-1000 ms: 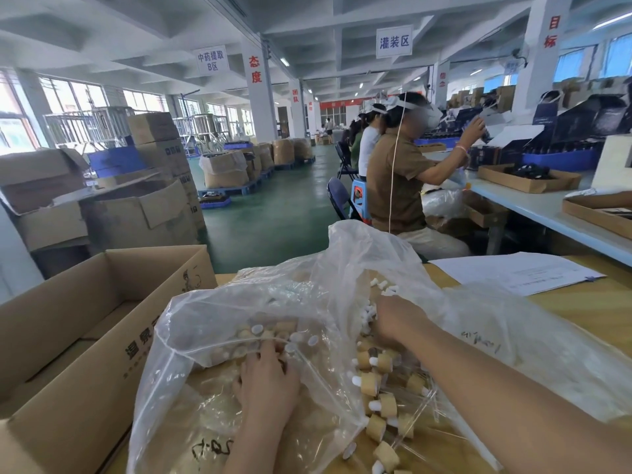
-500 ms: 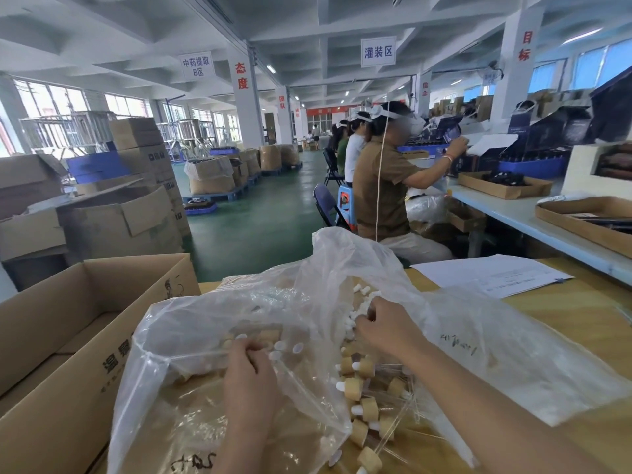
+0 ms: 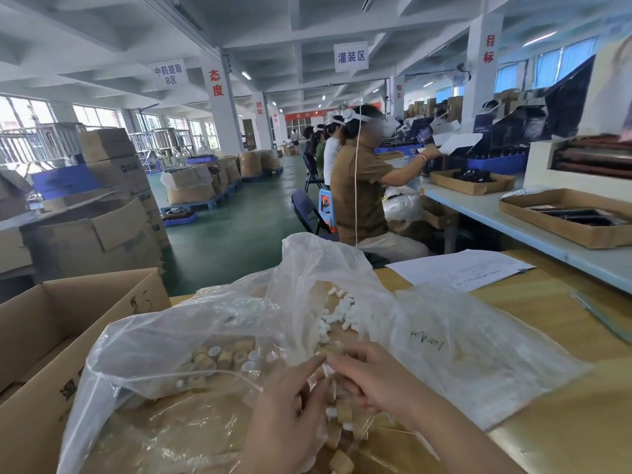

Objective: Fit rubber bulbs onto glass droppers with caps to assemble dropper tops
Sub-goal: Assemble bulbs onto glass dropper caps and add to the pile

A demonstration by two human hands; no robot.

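At the bottom edge, both forearms are cut off. The left hand [image 3: 290, 415] shows only its back, fingers bent forward; whether it holds anything is hidden. The right hand [image 3: 369, 381] curls its fingers, pinching a small, blurred white rubber bulb [image 3: 327, 370] right at the left fingertips. Beneath the hands lie tan capped droppers [image 3: 343, 413], partly covered, on a clear plastic bag [image 3: 461, 354]. Just beyond, loose bulbs [image 3: 338, 313] heap inside the bag. A cardboard box [image 3: 68, 336] stands to the left. Farther off, a paper sheet [image 3: 461, 270] lies on the table [image 3: 547, 319].
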